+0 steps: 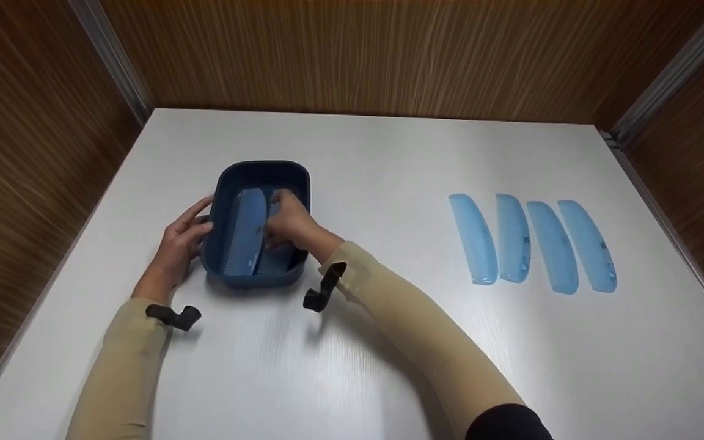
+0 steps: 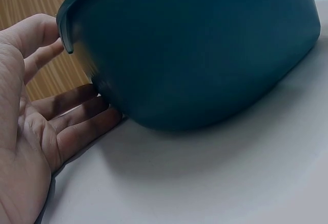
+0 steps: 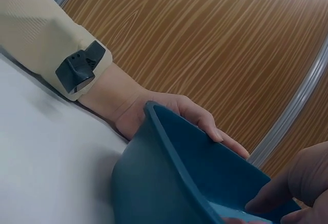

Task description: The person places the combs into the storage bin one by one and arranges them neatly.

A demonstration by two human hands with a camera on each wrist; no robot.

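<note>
Left hand (image 1: 179, 241): forearm enters from 7 o'clock, palm turned toward the dark blue rounded-rectangular plastic tub (image 1: 258, 177). Fingers are straight and spread, lying against the tub's left outer wall; the left wrist view shows the fingertips (image 2: 97, 124) touching the base of the wall and the thumb near the rim. Nothing is gripped.

Right hand (image 1: 288, 223): forearm crosses from 5 o'clock, wrist bent down into the tub. Fingers are curled onto a light blue translucent plastic comb (image 1: 275, 260) lying inside the tub; whether they pinch it or merely press on it cannot be told. A second light blue comb (image 1: 245, 235) leans tilted on its edge in the tub's left half, just beside that hand at its 9 o'clock.

Surroundings: the tub stands on a white table (image 1: 352, 342), left of centre. Four more light blue combs (image 1: 532, 244) lie in a row at 3 o'clock, well apart from the tub. Wood-grain panels (image 1: 352, 55) wall in the table on three sides. Each beige sleeve carries a black wrist mount (image 1: 326, 287).
</note>
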